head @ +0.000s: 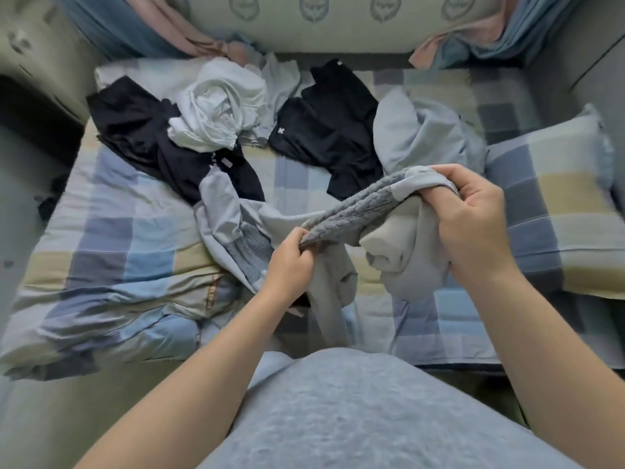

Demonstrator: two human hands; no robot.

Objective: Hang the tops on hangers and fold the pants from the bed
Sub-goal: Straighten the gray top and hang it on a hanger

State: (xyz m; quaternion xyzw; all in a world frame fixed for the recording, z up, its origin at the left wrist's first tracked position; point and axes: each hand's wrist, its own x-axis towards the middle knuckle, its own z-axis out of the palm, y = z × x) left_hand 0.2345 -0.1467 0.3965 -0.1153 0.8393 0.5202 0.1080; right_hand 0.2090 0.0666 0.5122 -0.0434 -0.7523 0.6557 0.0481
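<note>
View from above of a bed [111, 228] with a blue, cream and grey checked sheet, with a person's two bare forearms reaching in from the near edge. Both hands hold a grey garment [402, 269] lifted over the near middle of the bed, its ribbed band [355, 208] stretched between them. The left hand [291, 257] has a tight grip, fingers curled and pinching the band's left end. The right hand [473, 214] has its grip closed round the right end, fingers and thumb wrapped in bunched cloth. The rest of the garment droops onto the sheet and trails left. Farther back lie a black top [145, 137] at left, a crumpled white top [220, 106] overlapping it, a second black top [331, 126] in the middle and a pale blue-grey piece [426, 137] at right. A checked pillow [554, 211] sits at far right.
</note>
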